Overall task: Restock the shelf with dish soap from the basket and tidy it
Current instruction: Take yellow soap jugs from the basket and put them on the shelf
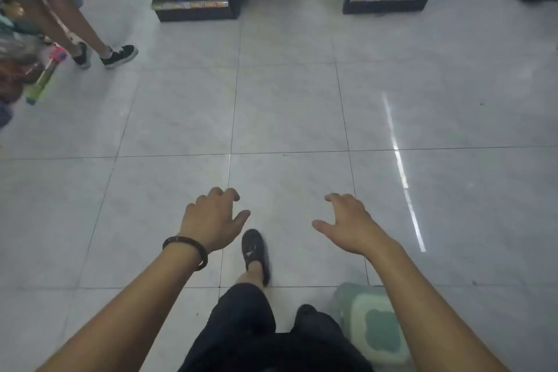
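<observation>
Over the grey tiled floor, near centre: left hand and right hand both held out, palms down, fingers loosely curled, holding nothing. Left wrist carries a dark bracelet. One dark shoe shows forward between the hands; judged mid-stride. Neither dish soap nor basket is in view, so their bearing from either hand cannot be told. A dark shelf unit stands far centre-left and a second shelf unit far right, both well apart from the hands; neither hand is clearly nearer. A blurred green-and-white object lies near right, unidentified.
</observation>
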`<control>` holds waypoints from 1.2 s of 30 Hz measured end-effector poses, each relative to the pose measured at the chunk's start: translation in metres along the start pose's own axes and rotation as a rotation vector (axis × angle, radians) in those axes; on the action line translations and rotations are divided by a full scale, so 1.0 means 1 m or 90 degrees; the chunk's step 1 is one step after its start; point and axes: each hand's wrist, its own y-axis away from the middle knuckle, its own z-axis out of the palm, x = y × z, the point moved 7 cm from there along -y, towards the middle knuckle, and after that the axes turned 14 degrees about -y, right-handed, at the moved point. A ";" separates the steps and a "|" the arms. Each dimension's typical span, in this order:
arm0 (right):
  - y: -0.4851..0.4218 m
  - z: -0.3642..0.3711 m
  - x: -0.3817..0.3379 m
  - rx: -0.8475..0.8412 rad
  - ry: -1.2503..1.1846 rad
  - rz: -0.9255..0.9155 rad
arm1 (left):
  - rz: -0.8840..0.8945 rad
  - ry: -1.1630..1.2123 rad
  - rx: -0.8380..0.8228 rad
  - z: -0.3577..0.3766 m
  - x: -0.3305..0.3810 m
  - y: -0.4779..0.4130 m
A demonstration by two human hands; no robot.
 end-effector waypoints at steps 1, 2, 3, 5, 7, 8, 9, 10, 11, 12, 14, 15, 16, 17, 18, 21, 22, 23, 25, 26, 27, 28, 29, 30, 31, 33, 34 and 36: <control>-0.015 -0.002 -0.006 -0.004 -0.003 -0.010 | 0.005 0.008 0.001 -0.002 -0.003 -0.015; -0.029 -0.007 -0.013 -0.005 0.001 -0.006 | -0.005 0.009 0.000 -0.005 -0.007 -0.031; -0.046 -0.013 -0.021 -0.003 0.005 -0.005 | 0.002 0.009 0.006 -0.008 -0.011 -0.050; -0.081 -0.024 -0.045 -0.014 0.023 -0.001 | 0.013 0.014 0.007 -0.020 -0.018 -0.089; -0.115 -0.039 -0.074 -0.014 0.050 -0.003 | 0.029 0.013 0.013 -0.036 -0.025 -0.130; -0.131 -0.046 -0.088 -0.015 0.063 -0.003 | 0.039 0.007 0.010 -0.047 -0.028 -0.149; -0.146 -0.056 -0.103 -0.018 0.075 -0.002 | 0.045 0.003 0.003 -0.057 -0.032 -0.168; -0.162 -0.066 -0.117 -0.021 0.082 -0.003 | 0.050 0.004 -0.001 -0.069 -0.034 -0.186; -0.177 -0.077 -0.131 -0.015 0.084 -0.005 | 0.058 0.008 -0.002 -0.079 -0.036 -0.203; -0.193 -0.088 -0.145 -0.005 0.083 -0.013 | 0.067 0.009 0.003 -0.091 -0.038 -0.221; -0.225 -0.110 -0.167 0.014 0.082 -0.024 | 0.079 0.008 0.013 -0.113 -0.042 -0.258; -0.240 -0.119 -0.175 0.017 0.079 -0.024 | 0.084 0.001 0.016 -0.124 -0.045 -0.275; -0.254 -0.127 -0.181 0.015 0.077 -0.023 | 0.089 -0.007 0.015 -0.135 -0.047 -0.291; -0.267 -0.135 -0.186 0.012 0.074 -0.022 | 0.092 -0.007 0.013 -0.144 -0.048 -0.307; -0.281 -0.142 -0.190 0.009 0.073 -0.020 | 0.091 -0.001 0.009 -0.153 -0.050 -0.323; -0.325 -0.168 -0.200 0.003 0.058 -0.010 | 0.091 0.005 0.011 -0.177 -0.055 -0.377; -0.342 -0.178 -0.202 0.001 0.055 -0.009 | 0.092 -0.002 0.013 -0.185 -0.055 -0.397; -0.361 -0.189 -0.204 -0.002 0.056 -0.009 | 0.089 -0.010 0.017 -0.194 -0.054 -0.418; -0.402 -0.214 -0.209 -0.002 0.058 -0.011 | 0.079 -0.023 0.023 -0.214 -0.051 -0.462; -0.422 -0.229 -0.212 0.001 0.056 -0.016 | 0.073 -0.028 0.026 -0.226 -0.049 -0.483; -0.443 -0.245 -0.217 0.002 0.056 -0.024 | 0.067 -0.032 0.029 -0.237 -0.045 -0.504; -0.463 -0.261 -0.222 0.000 0.058 -0.030 | 0.057 -0.035 0.028 -0.248 -0.043 -0.525; -0.483 -0.279 -0.228 -0.002 0.060 -0.035 | 0.045 -0.036 0.026 -0.260 -0.040 -0.545; -0.501 -0.296 -0.234 -0.008 0.064 -0.037 | 0.036 -0.038 0.020 -0.273 -0.037 -0.563; -0.517 -0.312 -0.240 -0.015 0.069 -0.038 | 0.029 -0.041 0.015 -0.285 -0.034 -0.580; -0.552 -0.344 -0.252 -0.020 0.084 -0.043 | 0.022 -0.035 0.018 -0.310 -0.028 -0.616; -0.568 -0.360 -0.259 -0.018 0.089 -0.045 | 0.019 -0.030 0.021 -0.323 -0.026 -0.634; -0.602 -0.391 -0.274 -0.015 0.099 -0.049 | 0.014 -0.028 0.031 -0.347 -0.024 -0.670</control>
